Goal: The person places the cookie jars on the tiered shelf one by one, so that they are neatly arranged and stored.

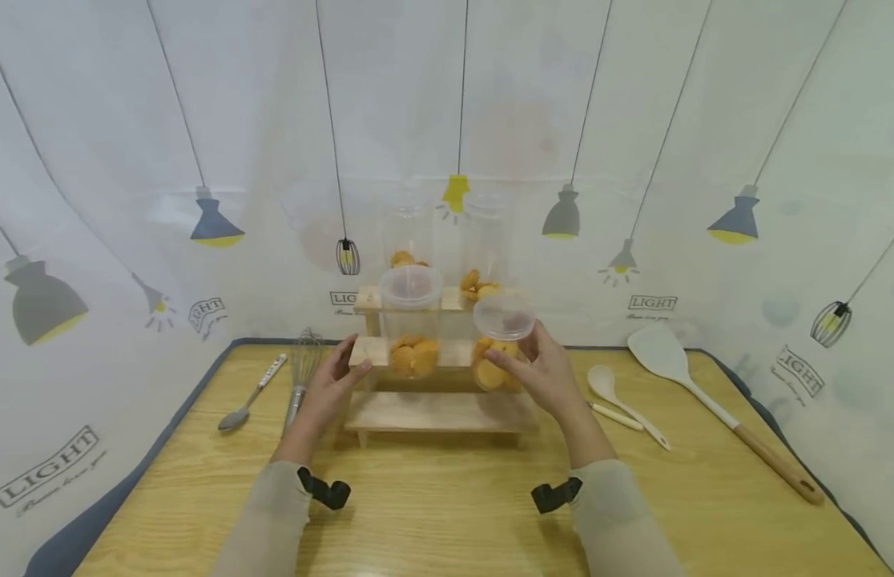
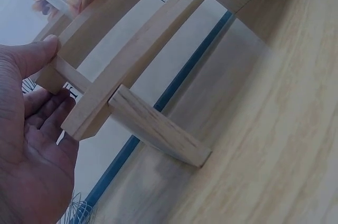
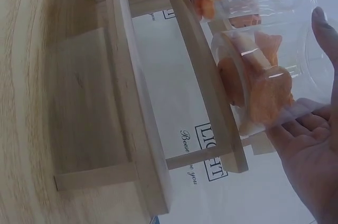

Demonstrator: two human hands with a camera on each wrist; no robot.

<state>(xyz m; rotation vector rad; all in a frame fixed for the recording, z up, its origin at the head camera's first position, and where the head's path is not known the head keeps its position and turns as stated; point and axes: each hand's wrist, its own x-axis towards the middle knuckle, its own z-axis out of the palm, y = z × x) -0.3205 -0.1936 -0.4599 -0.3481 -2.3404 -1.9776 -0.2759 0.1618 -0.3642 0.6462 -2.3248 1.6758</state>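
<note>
A three-tier wooden stand point(image 1: 436, 410) is in the middle of the table. My left hand point(image 1: 324, 394) grips the left end of its middle tier, the thumb on top and fingers curled below in the left wrist view. My right hand point(image 1: 553, 378) holds a clear lidded jar point(image 1: 503, 319) of orange-brown biscuits point(image 3: 269, 89) by its side, at the right end of that tier; in the right wrist view the jar's base is close against the tier's board. A similar jar point(image 1: 411, 320) stands left of it. Two more jars, the left one point(image 1: 408, 228) and the right one point(image 1: 486, 232), are on the top tier.
Left of the stand lie a metal spoon point(image 1: 248, 401) and a whisk point(image 1: 299, 385). To the right are a cream spoon point(image 1: 620, 394), a pale-handled utensil point(image 1: 616, 416) and a white spatula with a wooden handle point(image 1: 706, 393). A lamp-printed backdrop point(image 1: 634, 104) rises behind the table.
</note>
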